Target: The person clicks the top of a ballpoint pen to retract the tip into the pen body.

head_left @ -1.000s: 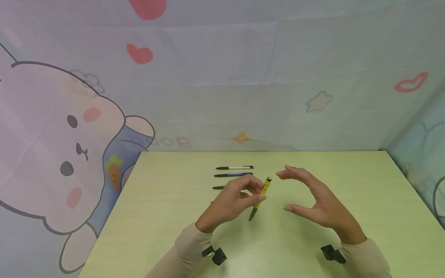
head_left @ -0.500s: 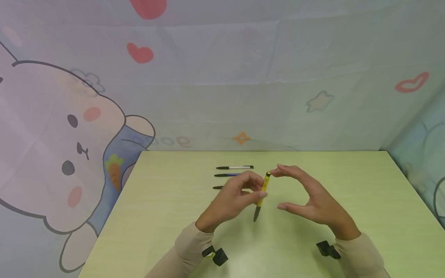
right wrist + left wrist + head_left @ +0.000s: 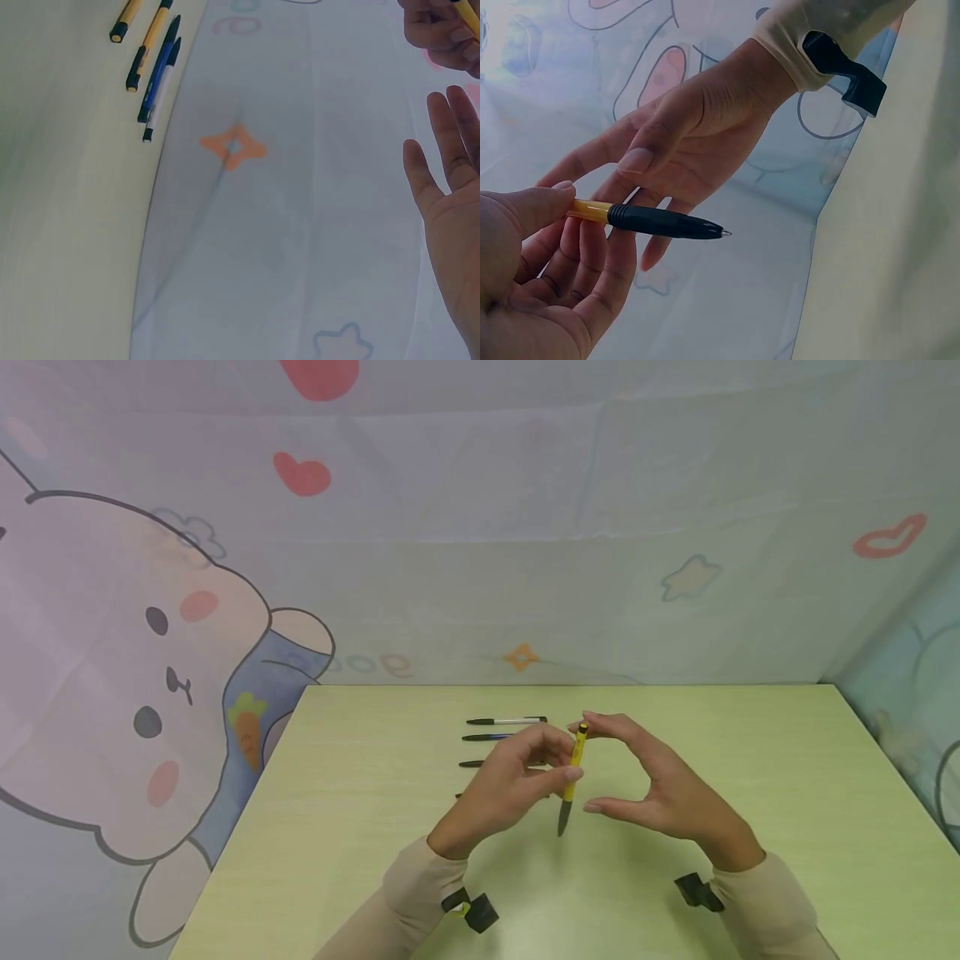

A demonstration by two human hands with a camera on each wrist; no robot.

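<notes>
- Two hands are meeting above the green table (image 3: 360, 827); the left hand (image 3: 506, 793) is pinching a yellow pen (image 3: 573, 774) between thumb and fingers, holding it nearly upright, dark tip down
- the right hand (image 3: 660, 785) is staying relaxed and grasping nothing; its forefinger is reaching the pen's top end
- four spare pens (image 3: 504, 722) are lying in a row behind the left hand, well apart from the held pen

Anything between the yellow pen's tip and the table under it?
Nothing: the yellow pen, held by the left hand, points down over bare table, as the head view shows.
</notes>
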